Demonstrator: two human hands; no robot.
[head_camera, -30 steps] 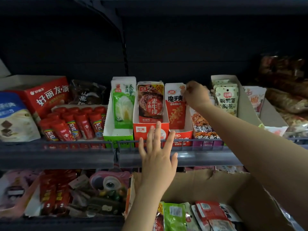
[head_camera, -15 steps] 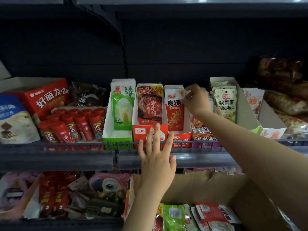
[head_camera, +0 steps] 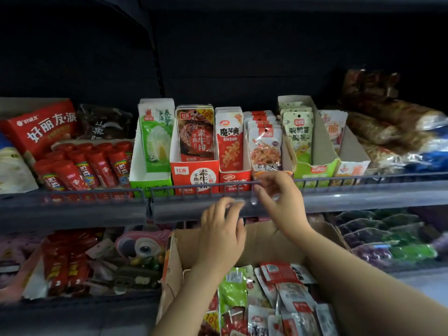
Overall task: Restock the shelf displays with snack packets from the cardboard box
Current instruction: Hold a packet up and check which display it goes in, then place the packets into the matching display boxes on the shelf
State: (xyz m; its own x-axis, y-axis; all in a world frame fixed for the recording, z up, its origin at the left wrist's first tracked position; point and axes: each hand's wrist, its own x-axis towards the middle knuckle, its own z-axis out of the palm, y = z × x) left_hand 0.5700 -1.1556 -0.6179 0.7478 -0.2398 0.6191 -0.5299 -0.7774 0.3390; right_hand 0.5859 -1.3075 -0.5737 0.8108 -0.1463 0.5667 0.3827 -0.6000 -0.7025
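The open cardboard box (head_camera: 266,241) stands at the bottom centre, below the shelf, with several loose snack packets (head_camera: 286,299) inside. On the upper shelf, display boxes hold upright packets: green ones (head_camera: 156,139), brown-red ones (head_camera: 195,134), red-white ones (head_camera: 229,139), orange ones (head_camera: 264,146) and pale green ones (head_camera: 297,132). My left hand (head_camera: 223,229) hovers in front of the shelf's front rail (head_camera: 97,194), fingers loosely curled and holding nothing. My right hand (head_camera: 278,197) is just right of it at rail height, below the orange packets, fingers relaxed, with no packet in it.
Red tubes (head_camera: 84,166) and a red carton (head_camera: 41,127) fill the shelf's left part. Large wrapped bags (head_camera: 392,127) lie at the right. The lower shelf holds toys and red packs (head_camera: 97,260) left of the box, and green and purple bags (head_camera: 388,238) to its right.
My right hand came down from the tops of the packets to the shelf rail. My left hand dropped from the red display box and its fingers curled. The view moved closer.
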